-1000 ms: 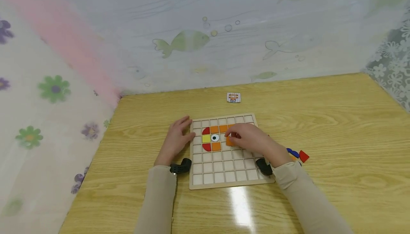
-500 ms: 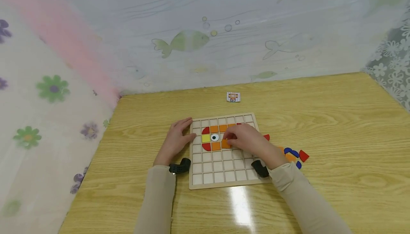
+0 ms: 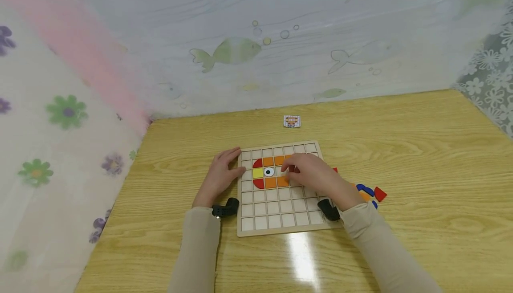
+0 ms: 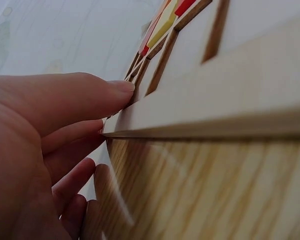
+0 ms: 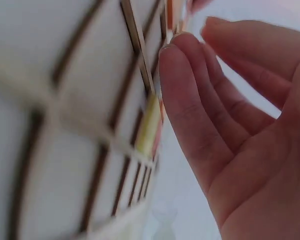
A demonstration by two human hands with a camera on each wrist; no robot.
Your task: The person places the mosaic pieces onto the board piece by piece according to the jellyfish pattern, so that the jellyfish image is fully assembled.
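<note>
A wooden grid board (image 3: pixel 276 230) lies on the table with coloured tiles in its cells. My left hand (image 3: pixel 218 172) rests at its left edge, thumb on the frame and fingers loosely along the outer side. Over the board's middle hovers my right hand (image 3: pixel 314 172), thumb and fingertips apart with nothing between them. Just below its fingertips an orange square tile (image 3: pixel 282 181) sits in a cell, beside another orange square. To the left are an eye tile (image 3: pixel 269 172), a yellow square (image 3: pixel 258 173) and red quarter-round tiles (image 3: pixel 258 163). The right hand hides the cells beneath it.
Loose blue, orange and red pieces (image 3: pixel 380 194) lie right of the board, partly behind the right forearm. A small printed picture card (image 3: pixel 291 121) lies beyond the board. A patterned wall stands behind the table (image 3: pixel 421 159).
My right hand slid the orange square leftward into the cell beside the lower orange tile, then let go and drew slightly up and right. The left hand has stayed put.
</note>
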